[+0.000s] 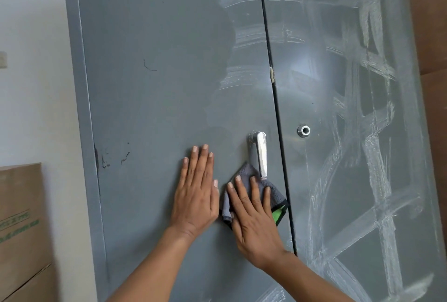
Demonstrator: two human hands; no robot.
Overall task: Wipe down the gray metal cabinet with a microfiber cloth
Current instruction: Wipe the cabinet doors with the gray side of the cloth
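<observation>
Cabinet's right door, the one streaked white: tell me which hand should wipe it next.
Right. The right hand already presses the cloth flat beside the seam, nearest the right door. The left hand lies bare on the left door, farther away.

To my left a pale wall [31,83] runs up the side of the view, plain and light grey-white. Part of a small beige fitting [3,59] shows on it at the very left edge, too cropped for me to tell what it is. Lower down, in the bottom left corner, a brown cardboard box [20,217] stands against that wall, with green printed lettering [17,224] running aslant across its face; the words are too blurred for me to read. At my far right, a brown wooden panel [433,23] fills the upper corner and continues down the right edge.
</observation>
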